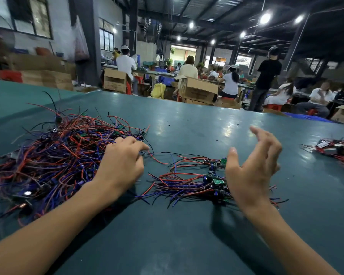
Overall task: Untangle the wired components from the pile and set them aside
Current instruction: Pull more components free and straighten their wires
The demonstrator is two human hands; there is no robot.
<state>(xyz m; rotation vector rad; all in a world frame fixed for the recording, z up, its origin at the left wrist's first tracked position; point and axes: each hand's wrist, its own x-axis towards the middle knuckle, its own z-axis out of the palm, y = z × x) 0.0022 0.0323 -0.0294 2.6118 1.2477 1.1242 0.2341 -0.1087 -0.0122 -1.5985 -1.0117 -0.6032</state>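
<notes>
On the green bench (187, 120), the left hand (121, 163) curls onto the wire pile (54, 155), its grip unclear, while the right hand (252, 167) hovers spread over the separated bundle (189, 181).

- On my feed both arms come in uncovered: the left forearm (58, 221) and the right forearm (282, 235) are bare right down to the lower edge.
- The left hand (121, 165) is bare, and I see its smooth back and knuckles.
- The right hand (252, 171) is bare too; its thumb (232, 155) has a short, plain nail.
- Both arms are slim and narrow at the wrists.
</notes>
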